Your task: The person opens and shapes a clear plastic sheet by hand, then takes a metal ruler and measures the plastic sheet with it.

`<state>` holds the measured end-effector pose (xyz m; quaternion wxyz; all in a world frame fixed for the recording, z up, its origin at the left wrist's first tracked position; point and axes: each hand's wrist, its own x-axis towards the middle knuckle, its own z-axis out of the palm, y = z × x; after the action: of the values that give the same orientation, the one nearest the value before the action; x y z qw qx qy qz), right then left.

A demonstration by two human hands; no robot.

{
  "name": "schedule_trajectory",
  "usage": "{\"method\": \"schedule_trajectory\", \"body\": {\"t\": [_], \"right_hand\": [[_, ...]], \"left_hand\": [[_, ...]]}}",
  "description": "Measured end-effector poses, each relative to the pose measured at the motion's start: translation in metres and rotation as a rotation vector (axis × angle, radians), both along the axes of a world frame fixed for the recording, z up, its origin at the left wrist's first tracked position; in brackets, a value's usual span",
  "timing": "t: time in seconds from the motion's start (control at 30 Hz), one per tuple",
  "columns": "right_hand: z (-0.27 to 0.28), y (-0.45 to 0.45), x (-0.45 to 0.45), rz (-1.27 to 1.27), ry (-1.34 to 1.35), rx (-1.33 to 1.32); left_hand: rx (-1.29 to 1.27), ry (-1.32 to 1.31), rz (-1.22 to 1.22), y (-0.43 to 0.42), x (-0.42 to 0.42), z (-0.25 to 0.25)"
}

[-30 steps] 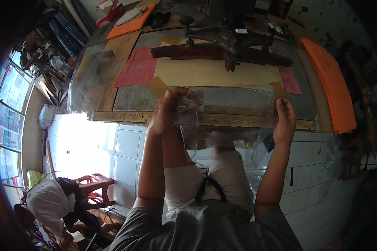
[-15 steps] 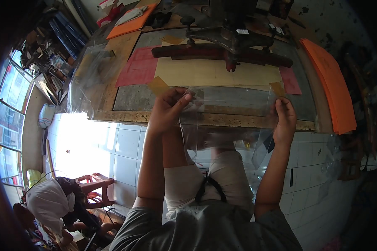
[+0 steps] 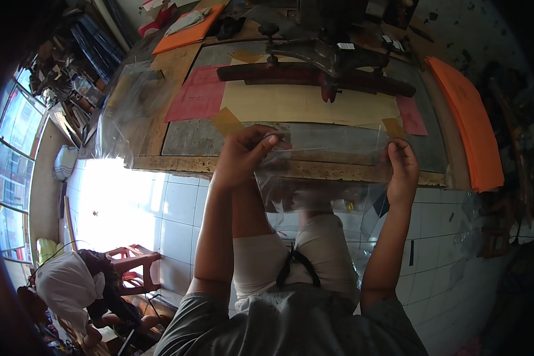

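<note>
Between my two hands hangs a clear plastic sheet, with its lower part in front of my knees. My left hand pinches its upper left corner between thumb and fingers. At the opposite corner my right hand is closed on the plastic. Both hands are at the near edge of the worktable. Just beyond them lies a long yellow sheet, with pieces of tan tape near its front corners. A dark metal press with a red bar stands over the yellow sheet.
Stacked orange sheets hang over the table's right side. Clear plastic drapes off the left corner. A red panel lies left of the yellow sheet. At lower left, another person bends beside a red stool.
My left hand has shifted slightly to the right with its corner of the plastic, and the sheet looks slacker. My right hand has hardly moved.
</note>
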<state>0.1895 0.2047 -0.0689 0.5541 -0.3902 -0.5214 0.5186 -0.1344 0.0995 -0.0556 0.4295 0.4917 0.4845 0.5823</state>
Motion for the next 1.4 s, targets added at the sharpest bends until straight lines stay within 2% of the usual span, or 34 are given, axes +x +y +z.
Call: {"method": "schedule_trajectory", "body": {"t": [0.2, 0.4, 0.6, 0.7, 0.8, 0.9, 1.0, 1.1, 1.27, 1.4], "right_hand": [[-0.007, 0.005, 0.002, -0.005, -0.008, 0.017], [-0.003, 0.003, 0.0, 0.019, 0.017, -0.03], [-0.012, 0.01, 0.005, -0.02, 0.112, 0.052], [-0.017, 0.004, 0.012, 0.027, 0.108, 0.105], [0.016, -0.029, -0.003, -0.195, 0.002, 0.222], [0.037, -0.063, -0.003, -0.443, -0.293, 0.66], [0.079, -0.101, -0.003, -0.326, -0.525, 1.021], [0.105, -0.123, -0.009, 0.034, -0.685, 0.975], [0.1, -0.135, -0.005, 0.226, -0.47, 0.759], [0.102, -0.136, -0.008, 0.255, -0.307, 0.736]], "left_hand": [[-0.079, -0.026, 0.041, 0.001, -0.005, -0.006], [0.003, -0.063, 0.058, 0.002, -0.003, -0.005], [0.192, 0.059, 0.003, 0.0, 0.004, 0.006], [0.147, -0.072, 0.157, -0.01, 0.024, 0.001], [0.084, -0.182, 0.132, -0.041, 0.052, 0.032], [0.197, 0.337, 0.328, -0.069, 0.078, 0.062], [0.303, 0.473, 0.217, -0.08, 0.097, 0.072], [0.446, 0.552, 0.155, -0.08, 0.115, 0.076], [0.425, 0.606, 0.058, -0.097, 0.117, 0.078], [0.387, 0.438, 0.002, -0.101, 0.12, 0.082]]}}
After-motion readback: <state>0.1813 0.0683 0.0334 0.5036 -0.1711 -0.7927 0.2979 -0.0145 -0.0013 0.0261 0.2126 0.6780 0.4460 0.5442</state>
